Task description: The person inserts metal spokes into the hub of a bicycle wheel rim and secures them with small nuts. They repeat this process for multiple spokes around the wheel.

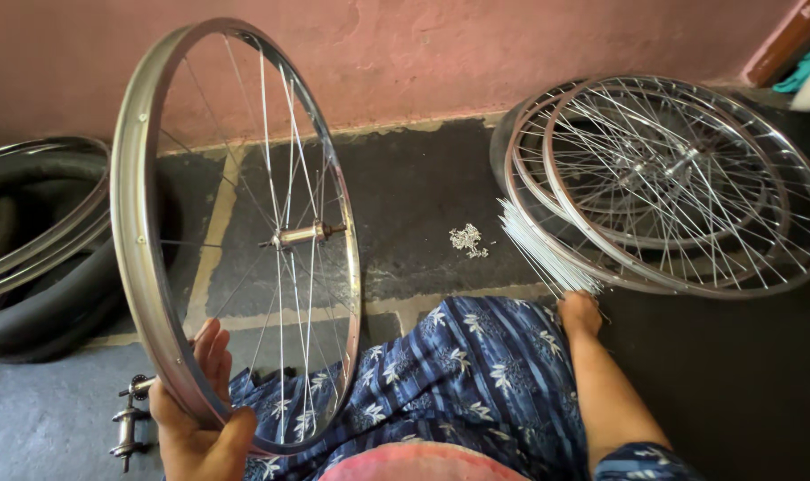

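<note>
A silver bicycle wheel rim (136, 223) with thin spokes and a metal hub (305, 235) stands upright in front of me. My left hand (200, 419) grips its lower edge, thumb over the rim. My right hand (580, 312) reaches to the floor on the right and closes on the end of a bundle of loose spokes (539, 249). The bundle lies against a stack of finished spoked wheels (681, 178). My knee in blue patterned cloth (476, 374) lies between both hands.
A small heap of spoke nipples (467, 240) lies on the dark floor. Black tyres and a rim (40, 232) rest at the left. Two spare hubs (129, 419) lie by my left hand. A pink wall (441, 53) closes the back.
</note>
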